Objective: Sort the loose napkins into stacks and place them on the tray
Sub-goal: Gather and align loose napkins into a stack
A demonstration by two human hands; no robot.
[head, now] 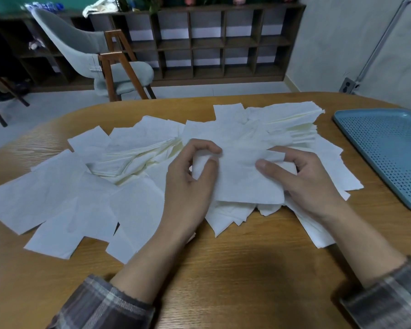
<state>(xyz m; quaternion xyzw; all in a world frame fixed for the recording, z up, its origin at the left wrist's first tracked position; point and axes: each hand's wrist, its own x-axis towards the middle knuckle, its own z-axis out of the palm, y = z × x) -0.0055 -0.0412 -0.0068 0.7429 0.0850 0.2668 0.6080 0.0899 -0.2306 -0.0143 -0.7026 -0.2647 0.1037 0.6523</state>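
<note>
Dozens of loose napkins point(138, 150) lie scattered mid-desk point(223, 269). One top napkin point(242, 179) is held at both edges: left hand point(190, 184) fingers pinch its left edge, right hand point(306, 184) fingers clamp its right edge, thumb on top. Blue tray point(389, 148) sits at far right, apart from the pile.

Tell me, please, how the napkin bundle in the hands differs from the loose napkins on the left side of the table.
The held bundle is gathered in layers; the loose napkins lie scattered at mixed angles. The held bundle is pinched by the left hand and the right hand; the loose napkins lie untouched on the table. Both are white paper, and neither is on the tray.
</note>
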